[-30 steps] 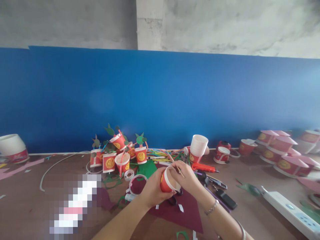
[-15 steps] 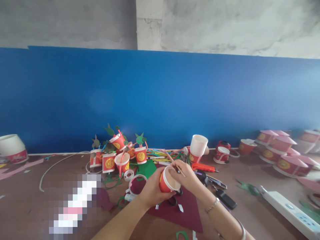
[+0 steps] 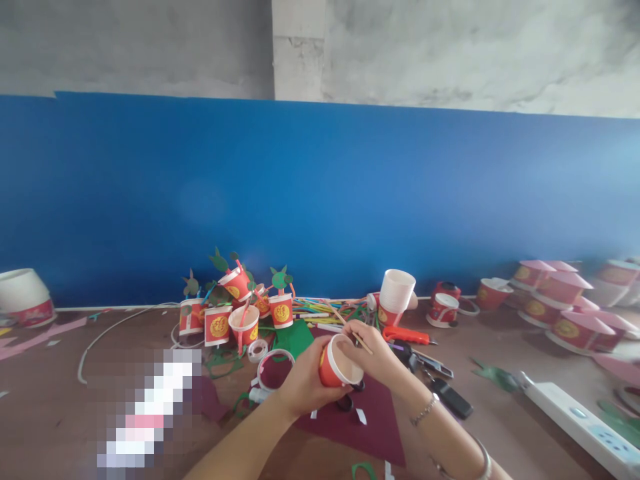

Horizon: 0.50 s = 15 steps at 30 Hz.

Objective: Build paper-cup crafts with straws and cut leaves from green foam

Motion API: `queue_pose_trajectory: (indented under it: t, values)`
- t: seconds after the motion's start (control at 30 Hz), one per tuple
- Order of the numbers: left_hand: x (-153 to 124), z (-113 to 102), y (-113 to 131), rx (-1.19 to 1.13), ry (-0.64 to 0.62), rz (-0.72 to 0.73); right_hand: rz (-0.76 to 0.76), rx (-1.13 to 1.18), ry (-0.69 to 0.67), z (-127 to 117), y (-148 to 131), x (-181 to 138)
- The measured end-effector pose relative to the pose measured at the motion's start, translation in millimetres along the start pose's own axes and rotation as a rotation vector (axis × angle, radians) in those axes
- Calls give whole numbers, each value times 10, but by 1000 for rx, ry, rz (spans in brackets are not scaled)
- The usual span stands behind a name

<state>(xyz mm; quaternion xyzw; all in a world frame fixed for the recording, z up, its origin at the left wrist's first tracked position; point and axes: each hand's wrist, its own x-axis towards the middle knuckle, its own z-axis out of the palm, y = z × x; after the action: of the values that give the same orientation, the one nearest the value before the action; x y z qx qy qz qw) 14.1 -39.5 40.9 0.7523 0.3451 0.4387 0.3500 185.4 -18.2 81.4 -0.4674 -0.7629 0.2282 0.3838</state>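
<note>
My left hand (image 3: 304,385) is wrapped around a red paper cup (image 3: 327,370) with a white rim, its open mouth tilted towards me. My right hand (image 3: 375,352) grips a thin tan wooden stick (image 3: 335,311) that points up and to the left. The right thumb reaches over the far rim into the cup; its tip is hard to make out. Under both hands lies a sheet of dark red paper (image 3: 375,427), with dark scissors handles (image 3: 345,403) partly hidden by the cup. A roll of tape (image 3: 276,352) is beside my left hand.
Decorated red cups (image 3: 219,327) with green paper shapes stand at the back left. Behind my hands are coloured straws (image 3: 315,308), stacked white cups (image 3: 397,290) and an orange cutter (image 3: 407,335). A power strip (image 3: 585,420) and pink-topped cups (image 3: 575,330) occupy the right. A blue panel (image 3: 320,200) rises behind.
The cup has shifted very slightly to the right and down in my left hand. My right hand and the stick have moved a little to the right with it.
</note>
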Motion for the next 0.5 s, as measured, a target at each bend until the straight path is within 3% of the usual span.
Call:
queue_pose_trajectory:
  t: [0.23,0.37,0.5]
  values:
    - [-2,2,15,5,17,-3,-43,-121,54,23,34,-2]
    - [8,11,14,-25,71,0,-30,-78,96,-10,-12,13]
    - [49,17,-31,-21,223,-73,4,75,278,-85,-129,-10]
